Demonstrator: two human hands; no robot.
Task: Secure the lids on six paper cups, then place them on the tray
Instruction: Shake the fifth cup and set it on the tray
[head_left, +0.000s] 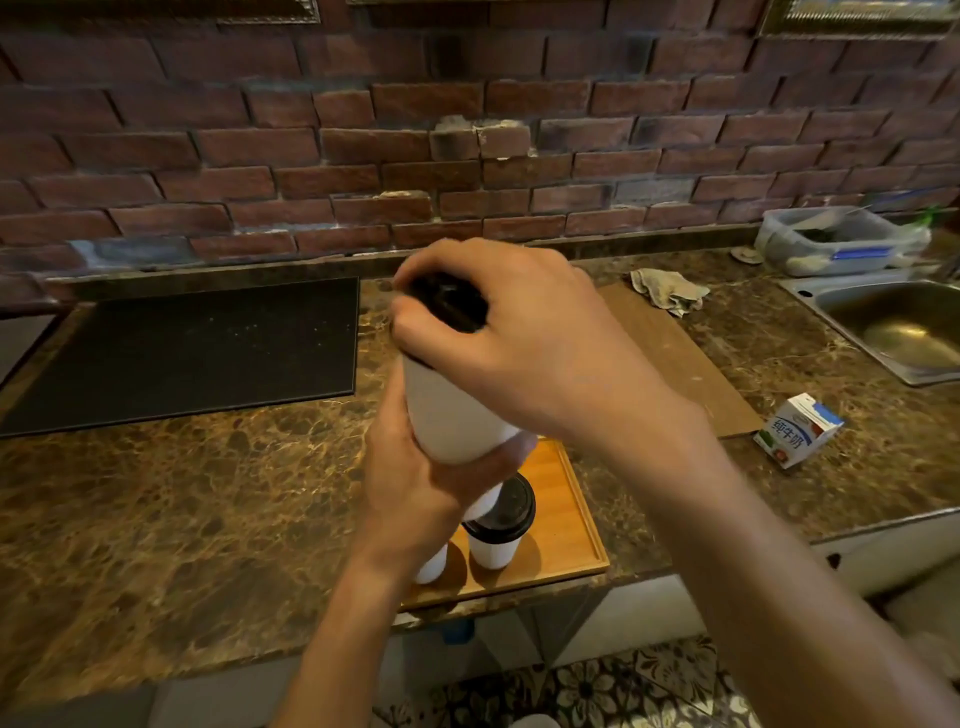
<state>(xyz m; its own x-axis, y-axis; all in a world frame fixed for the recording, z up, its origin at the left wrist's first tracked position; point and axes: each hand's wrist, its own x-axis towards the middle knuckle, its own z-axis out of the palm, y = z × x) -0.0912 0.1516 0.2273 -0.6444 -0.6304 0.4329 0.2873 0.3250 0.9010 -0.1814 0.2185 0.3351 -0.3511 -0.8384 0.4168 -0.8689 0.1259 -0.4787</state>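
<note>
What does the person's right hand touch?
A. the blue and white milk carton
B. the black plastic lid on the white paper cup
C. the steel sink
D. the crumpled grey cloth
B: the right hand grips the round black plastic lid atop the white paper cup, which the left hand holds.

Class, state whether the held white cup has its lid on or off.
On: the black lid sits atop the cup, gripped by the right hand; fully snapped, cannot tell.

left hand (415, 483) grips cup (447, 410) | right hand (524, 332) curled over lid (449, 301) | above tray (566, 519)
</note>
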